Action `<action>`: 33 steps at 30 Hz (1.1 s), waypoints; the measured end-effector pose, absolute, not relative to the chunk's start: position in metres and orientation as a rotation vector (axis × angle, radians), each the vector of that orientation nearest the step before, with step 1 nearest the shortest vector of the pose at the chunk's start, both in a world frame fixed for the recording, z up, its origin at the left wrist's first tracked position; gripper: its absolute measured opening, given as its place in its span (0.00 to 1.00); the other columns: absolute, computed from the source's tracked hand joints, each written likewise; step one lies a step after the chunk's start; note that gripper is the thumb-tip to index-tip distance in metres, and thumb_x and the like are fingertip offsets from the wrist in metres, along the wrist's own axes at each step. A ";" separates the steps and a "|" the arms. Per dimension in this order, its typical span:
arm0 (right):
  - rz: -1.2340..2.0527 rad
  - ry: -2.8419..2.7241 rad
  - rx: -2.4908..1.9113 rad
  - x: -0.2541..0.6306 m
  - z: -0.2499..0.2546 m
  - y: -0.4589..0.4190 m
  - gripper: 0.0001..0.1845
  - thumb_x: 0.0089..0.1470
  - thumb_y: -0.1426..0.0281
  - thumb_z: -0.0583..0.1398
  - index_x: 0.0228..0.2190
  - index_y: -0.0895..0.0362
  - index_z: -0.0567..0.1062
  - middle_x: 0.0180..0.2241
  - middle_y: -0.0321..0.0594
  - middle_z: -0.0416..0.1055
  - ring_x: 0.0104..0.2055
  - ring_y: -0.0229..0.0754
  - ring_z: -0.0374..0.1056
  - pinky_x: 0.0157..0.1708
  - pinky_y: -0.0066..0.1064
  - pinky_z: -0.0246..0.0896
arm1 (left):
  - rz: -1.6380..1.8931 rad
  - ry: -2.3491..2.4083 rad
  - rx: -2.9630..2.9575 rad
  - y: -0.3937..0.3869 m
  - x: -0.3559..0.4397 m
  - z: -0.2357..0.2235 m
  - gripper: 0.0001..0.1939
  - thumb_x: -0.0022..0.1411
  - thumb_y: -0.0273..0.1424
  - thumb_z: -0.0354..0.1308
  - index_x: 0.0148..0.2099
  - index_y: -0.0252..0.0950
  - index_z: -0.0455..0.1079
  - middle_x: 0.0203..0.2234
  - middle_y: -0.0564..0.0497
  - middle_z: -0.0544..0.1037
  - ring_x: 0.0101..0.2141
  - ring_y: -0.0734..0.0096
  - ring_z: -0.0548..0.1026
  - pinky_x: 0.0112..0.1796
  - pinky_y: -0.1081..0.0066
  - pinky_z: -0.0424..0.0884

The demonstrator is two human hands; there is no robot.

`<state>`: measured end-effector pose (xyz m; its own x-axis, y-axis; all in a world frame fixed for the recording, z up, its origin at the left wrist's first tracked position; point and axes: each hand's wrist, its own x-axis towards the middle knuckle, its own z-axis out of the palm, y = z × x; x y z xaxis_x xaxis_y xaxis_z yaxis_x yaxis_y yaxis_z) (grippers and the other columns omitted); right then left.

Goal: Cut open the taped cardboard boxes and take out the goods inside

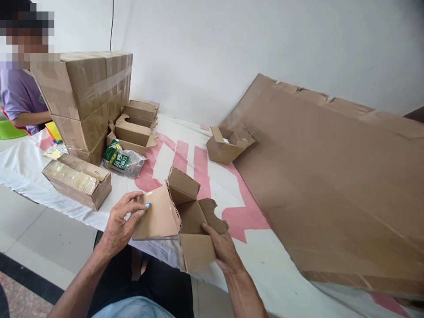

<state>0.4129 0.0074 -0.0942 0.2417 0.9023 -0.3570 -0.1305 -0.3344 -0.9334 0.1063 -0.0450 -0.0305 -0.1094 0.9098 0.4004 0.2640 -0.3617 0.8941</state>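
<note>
I hold a small open cardboard box [185, 216] at the near edge of the table, its flaps standing up. My left hand [121, 223] grips its left flap, fingers curled over the taped face. My right hand [223, 249] clasps the box's near right corner, thumb inside the rim. The inside of the box looks empty from here.
A second open small box [228, 145] lies further back. A large cardboard sheet [331, 176] leans on the right. At left stand taped cartons [86, 97], folded small boxes [134, 130], a green-labelled packet [123, 161] and an open box of packets [77, 181]. A person in purple [20, 99] sits far left.
</note>
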 end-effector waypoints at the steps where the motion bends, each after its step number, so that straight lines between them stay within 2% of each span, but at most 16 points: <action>1: 1.290 -0.758 -1.510 0.413 -0.094 0.007 0.27 0.37 0.61 0.78 0.41 0.51 0.79 0.32 0.34 0.84 0.37 0.51 0.84 0.31 0.32 0.81 | 1.502 1.303 1.568 -0.045 0.106 -0.029 0.10 0.73 0.37 0.62 0.43 0.41 0.85 0.56 0.41 0.82 0.56 0.55 0.80 0.57 0.57 0.73; 6: 1.311 -0.770 -1.518 0.416 -0.099 0.007 0.28 0.37 0.61 0.78 0.42 0.54 0.80 0.36 0.39 0.86 0.39 0.52 0.84 0.33 0.33 0.82 | 1.496 1.264 1.272 -0.046 0.103 -0.022 0.16 0.70 0.45 0.65 0.37 0.38 0.82 0.52 0.39 0.85 0.54 0.50 0.81 0.55 0.57 0.73; 12: 1.330 -0.738 -1.529 0.414 -0.091 0.005 0.29 0.36 0.59 0.78 0.41 0.54 0.81 0.37 0.41 0.87 0.40 0.56 0.85 0.34 0.37 0.83 | 1.524 1.171 0.984 -0.047 0.100 -0.017 0.21 0.62 0.52 0.71 0.36 0.38 0.82 0.47 0.41 0.87 0.61 0.45 0.77 0.65 0.53 0.65; 15: 1.335 -0.760 -1.543 0.416 -0.082 0.006 0.30 0.35 0.58 0.78 0.41 0.54 0.81 0.36 0.43 0.87 0.39 0.58 0.84 0.32 0.39 0.82 | 1.542 1.154 0.868 -0.048 0.098 -0.017 0.24 0.57 0.55 0.75 0.35 0.37 0.82 0.43 0.42 0.88 0.55 0.48 0.80 0.63 0.55 0.68; 19: 1.218 -0.872 -1.676 0.428 -0.078 0.014 0.27 0.36 0.55 0.75 0.38 0.54 0.82 0.31 0.43 0.85 0.35 0.58 0.83 0.27 0.39 0.78 | 1.633 1.084 0.705 -0.051 0.092 -0.013 0.25 0.50 0.52 0.80 0.34 0.36 0.81 0.32 0.47 0.85 0.39 0.62 0.82 0.48 0.65 0.76; 22: 1.043 -1.092 -1.781 0.435 -0.077 0.024 0.26 0.40 0.53 0.71 0.38 0.57 0.84 0.32 0.45 0.85 0.38 0.58 0.83 0.33 0.40 0.78 | 1.676 0.978 0.655 -0.056 0.088 -0.002 0.23 0.50 0.47 0.81 0.32 0.35 0.80 0.25 0.51 0.80 0.29 0.70 0.78 0.37 0.70 0.77; 24: 0.942 -1.255 -1.803 0.432 -0.075 0.030 0.27 0.44 0.51 0.69 0.40 0.58 0.85 0.34 0.47 0.86 0.43 0.60 0.82 0.40 0.42 0.78 | 1.684 0.930 0.662 -0.060 0.086 0.008 0.21 0.52 0.45 0.81 0.31 0.34 0.79 0.24 0.51 0.79 0.28 0.72 0.77 0.34 0.72 0.76; 28: 0.829 -1.472 -1.697 0.411 -0.065 0.036 0.35 0.51 0.46 0.64 0.50 0.58 0.83 0.47 0.52 0.85 0.56 0.61 0.78 0.53 0.45 0.75 | 1.699 0.890 0.671 -0.066 0.086 0.018 0.20 0.54 0.44 0.80 0.31 0.33 0.79 0.25 0.51 0.79 0.27 0.73 0.76 0.32 0.74 0.76; 31: 0.565 -1.499 -1.561 0.392 -0.046 0.028 0.42 0.55 0.43 0.63 0.60 0.59 0.77 0.58 0.58 0.78 0.62 0.63 0.73 0.56 0.52 0.73 | 1.689 0.888 0.691 -0.067 0.088 0.015 0.18 0.55 0.43 0.80 0.33 0.35 0.80 0.25 0.51 0.80 0.27 0.73 0.78 0.32 0.74 0.77; 33: 0.276 -1.473 -1.415 0.379 -0.025 0.015 0.37 0.59 0.46 0.63 0.59 0.59 0.76 0.58 0.59 0.75 0.61 0.63 0.72 0.56 0.56 0.72 | 1.715 0.911 0.760 -0.068 0.092 0.013 0.17 0.56 0.42 0.80 0.35 0.36 0.81 0.27 0.51 0.81 0.26 0.73 0.79 0.32 0.74 0.78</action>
